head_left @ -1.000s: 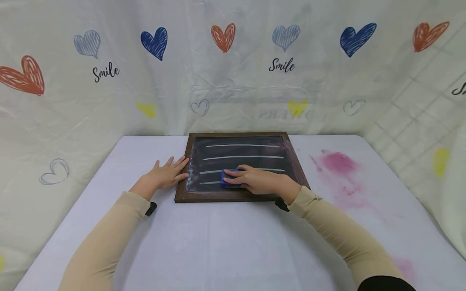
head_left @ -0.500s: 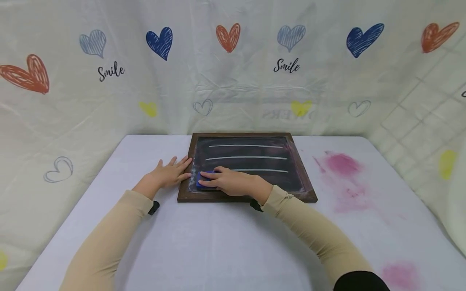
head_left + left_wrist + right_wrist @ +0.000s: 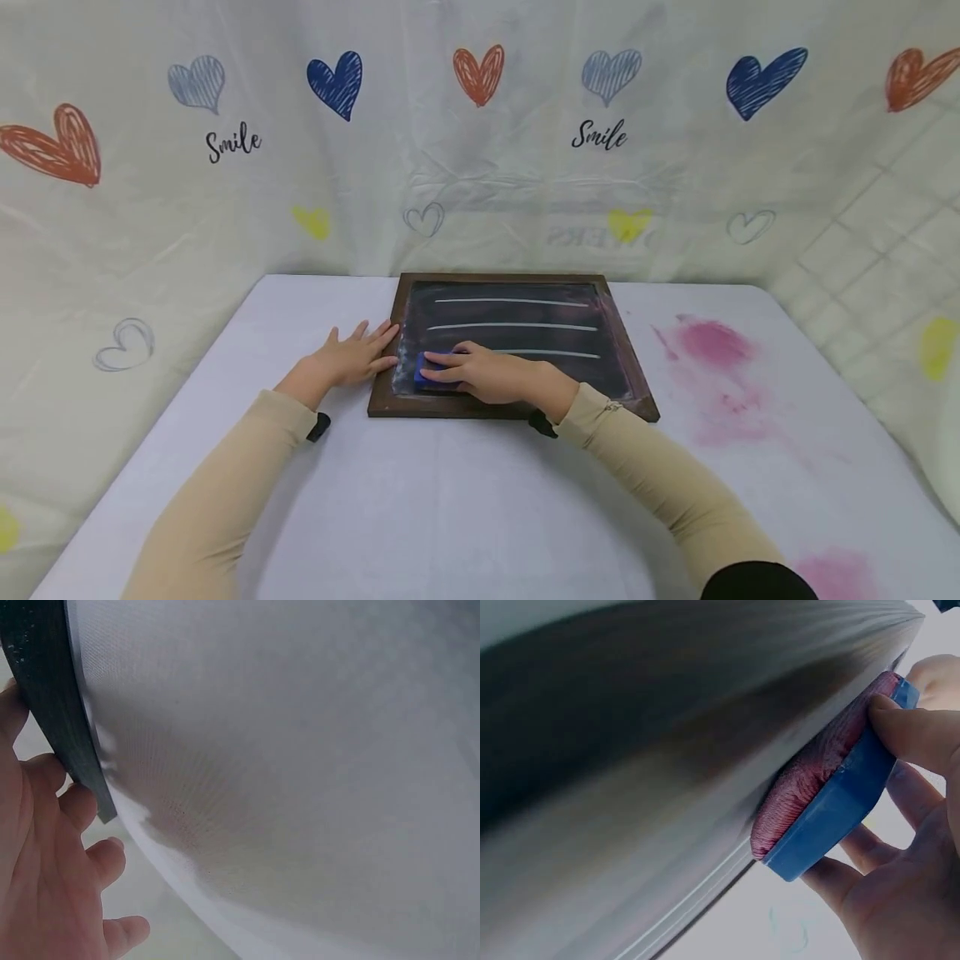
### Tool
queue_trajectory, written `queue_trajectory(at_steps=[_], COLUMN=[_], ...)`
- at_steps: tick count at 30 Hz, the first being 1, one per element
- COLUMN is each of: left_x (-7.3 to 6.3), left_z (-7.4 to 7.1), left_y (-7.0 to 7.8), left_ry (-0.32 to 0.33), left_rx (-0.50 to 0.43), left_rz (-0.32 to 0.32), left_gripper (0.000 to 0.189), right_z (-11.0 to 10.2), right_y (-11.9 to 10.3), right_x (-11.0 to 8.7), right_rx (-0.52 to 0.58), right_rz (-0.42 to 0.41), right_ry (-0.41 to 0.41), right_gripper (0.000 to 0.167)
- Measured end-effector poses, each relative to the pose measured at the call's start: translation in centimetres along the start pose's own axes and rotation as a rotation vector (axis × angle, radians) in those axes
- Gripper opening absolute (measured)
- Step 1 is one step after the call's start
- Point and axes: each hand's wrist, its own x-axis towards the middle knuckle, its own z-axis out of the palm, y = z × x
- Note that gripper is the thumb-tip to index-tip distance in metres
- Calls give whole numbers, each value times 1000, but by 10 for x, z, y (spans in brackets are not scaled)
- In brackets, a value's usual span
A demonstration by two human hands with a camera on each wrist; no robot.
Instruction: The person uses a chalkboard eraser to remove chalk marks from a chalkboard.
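In the head view a chalkboard with a brown wooden frame lies on the table, three white lines showing on it. My right hand grips a blue eraser against the lower left of the board. From the right wrist, the eraser shows a fuzzy maroon pad facing the board, with thumb and fingers around its blue body. My left hand spreads its fingers at the board's left edge. In the left wrist view, some fingertips of that hand touch the dark frame.
A white cloth covers the table, with pink stains right of the board. Behind stands a pale curtain printed with hearts and "Smile". Chalk dust smears the board's left side.
My right hand has slid the eraser left along the lowest line, then slightly back right. The short stretch of that line left of the eraser is gone. The left hand stays put.
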Motion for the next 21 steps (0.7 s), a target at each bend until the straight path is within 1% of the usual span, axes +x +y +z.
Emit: queue_trajectory(at_steps=[5, 11, 18, 21], left_x=[-2, -3, -5, -2], left_z=[-2, -5, -5, -4], left_y=[2, 5, 1, 1], left_ry=[-13, -21, -16, -22], left_rx=[-2, -26, -46, -50], left_rz=[-8, 2, 5, 12], left_gripper=[73, 73, 74, 75], right_z=[-1, -1, 3, 6], right_y=[14, 26, 41, 47], right_x=[-29, -71, -116, -138], right_rx=[60, 96, 49, 32], right_rz=[50, 66, 103, 125], right_ry=[5, 58, 139, 164], right_gripper=[61, 60, 59, 59])
